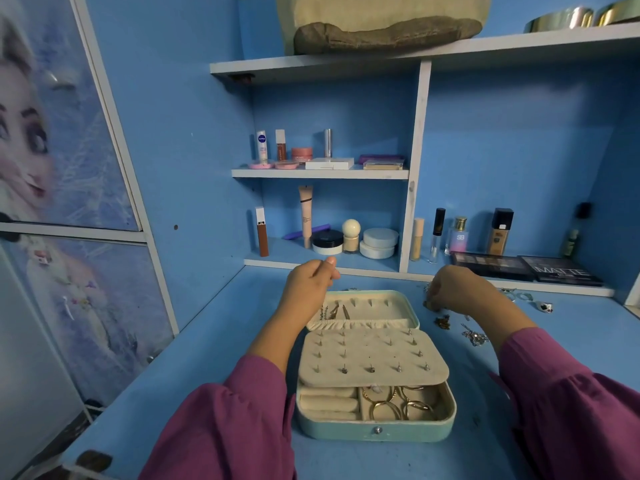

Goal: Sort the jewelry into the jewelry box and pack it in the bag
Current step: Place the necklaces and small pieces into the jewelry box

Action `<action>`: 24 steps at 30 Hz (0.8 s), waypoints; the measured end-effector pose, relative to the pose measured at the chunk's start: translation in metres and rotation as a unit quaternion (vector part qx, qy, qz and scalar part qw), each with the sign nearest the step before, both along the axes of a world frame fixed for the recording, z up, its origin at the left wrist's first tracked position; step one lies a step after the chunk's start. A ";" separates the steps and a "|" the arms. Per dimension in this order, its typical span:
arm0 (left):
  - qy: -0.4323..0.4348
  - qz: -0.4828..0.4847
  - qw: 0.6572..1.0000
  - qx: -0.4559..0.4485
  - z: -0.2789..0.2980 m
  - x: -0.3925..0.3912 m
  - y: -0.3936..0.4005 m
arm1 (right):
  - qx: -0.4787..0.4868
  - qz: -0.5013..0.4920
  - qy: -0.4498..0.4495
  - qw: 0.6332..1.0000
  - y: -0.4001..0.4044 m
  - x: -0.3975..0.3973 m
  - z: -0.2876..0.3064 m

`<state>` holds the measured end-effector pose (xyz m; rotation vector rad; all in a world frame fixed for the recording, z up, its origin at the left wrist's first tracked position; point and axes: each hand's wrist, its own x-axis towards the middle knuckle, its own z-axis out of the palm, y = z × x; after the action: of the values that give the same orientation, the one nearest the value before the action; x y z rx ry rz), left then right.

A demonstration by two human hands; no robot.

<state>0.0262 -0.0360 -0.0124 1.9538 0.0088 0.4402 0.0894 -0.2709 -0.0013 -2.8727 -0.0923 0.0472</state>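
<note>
An open mint-green jewelry box (pixel 375 432) lies on the blue desk in front of me. Its cream stud panel (pixel 372 358) carries several earrings, and gold bangles (pixel 394 405) fill the lower right compartment. Necklaces (pixel 333 310) hang in the lid. My left hand (pixel 311 282) hovers over the lid's left corner with fingers curled; I cannot see anything in it. My right hand (pixel 457 289) reaches down to the right of the box and pinches a small dark-gold jewelry piece (pixel 430 305). More loose jewelry (pixel 475 337) and rings (pixel 519 295) lie on the desk to the right. A canvas bag (pixel 384 22) sits on the top shelf.
Cosmetics fill the shelves behind: tubes and jars (pixel 329 237) in the cubby, bottles (pixel 460 237) and eyeshadow palettes (pixel 526 268) at the right back. A printed cabinet door (pixel 52 168) stands at the left. Gold tins (pixel 568 17) sit on the top shelf.
</note>
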 end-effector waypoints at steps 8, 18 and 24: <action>0.060 -0.066 0.996 -0.023 0.024 0.002 -0.004 | 0.027 -0.001 -0.085 0.996 -0.003 0.000 0.008; 0.051 -0.164 0.982 -0.079 0.015 0.001 -0.016 | 0.322 0.123 -0.005 0.939 0.017 -0.030 0.045; 0.030 -0.176 0.981 -0.077 0.017 -0.003 -0.027 | 0.388 0.178 0.005 0.904 0.043 -0.047 0.052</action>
<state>0.0234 -0.0635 0.0045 1.7691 -0.2535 0.1416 0.0422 -0.2281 0.0508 -2.0257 -0.5101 0.0745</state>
